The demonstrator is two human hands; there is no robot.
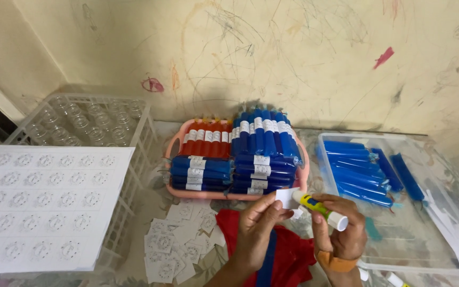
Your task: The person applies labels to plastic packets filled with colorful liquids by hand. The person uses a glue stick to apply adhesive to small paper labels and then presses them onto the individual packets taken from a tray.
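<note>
The left hand (pixel 258 228) pinches a small white paper label (pixel 287 197) while the right hand (pixel 341 228) grips a cylindrical yellow-and-white glue stick (pixel 320 209) against it, above a crumpled red cloth (pixel 288 252).

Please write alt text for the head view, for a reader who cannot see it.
A left hand holds a small white label while the right hand presses a glue stick to it, before a pink tray of blue candle bundles.

The label sheet (pixel 43 207) is cut off by the left edge.
</note>
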